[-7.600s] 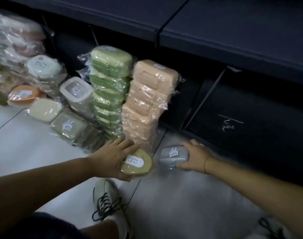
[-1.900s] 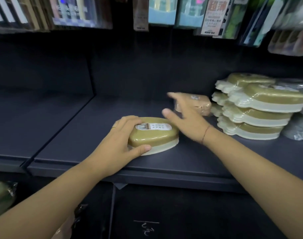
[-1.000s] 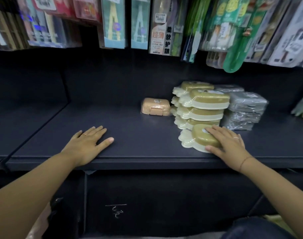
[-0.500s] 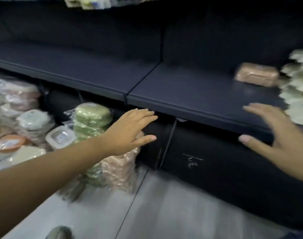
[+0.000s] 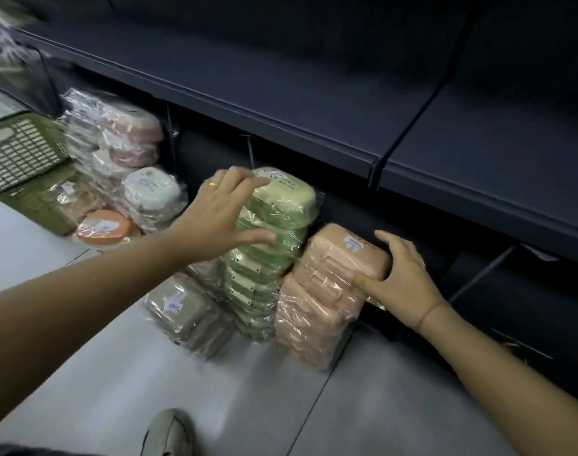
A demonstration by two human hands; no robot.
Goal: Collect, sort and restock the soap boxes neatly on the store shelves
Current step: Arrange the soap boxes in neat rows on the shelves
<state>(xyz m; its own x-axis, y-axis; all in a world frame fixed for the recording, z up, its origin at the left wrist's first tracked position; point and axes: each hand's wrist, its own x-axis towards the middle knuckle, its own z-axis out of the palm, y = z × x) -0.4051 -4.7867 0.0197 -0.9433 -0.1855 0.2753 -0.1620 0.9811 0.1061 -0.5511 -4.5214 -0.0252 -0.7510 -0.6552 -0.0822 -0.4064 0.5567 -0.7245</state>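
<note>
Fingers (image 5: 366,281) of the right hand (image 5: 406,278) curl round the top peach soap box (image 5: 343,255) of its stack on the floor (image 5: 379,406); the left hand (image 5: 218,218) is spread, gripping nothing, at the green stack (image 5: 274,245) just beside. Both stacks are tall and film-wrapped; lifting one box could drag its neighbours and topple them. The green basket (image 5: 24,149) sits tipped at far left; its contents I cannot make out.

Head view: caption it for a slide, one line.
Below the shelf, the right hand grips the top peach box while the left hand spreads over the green stack beside it.
</note>
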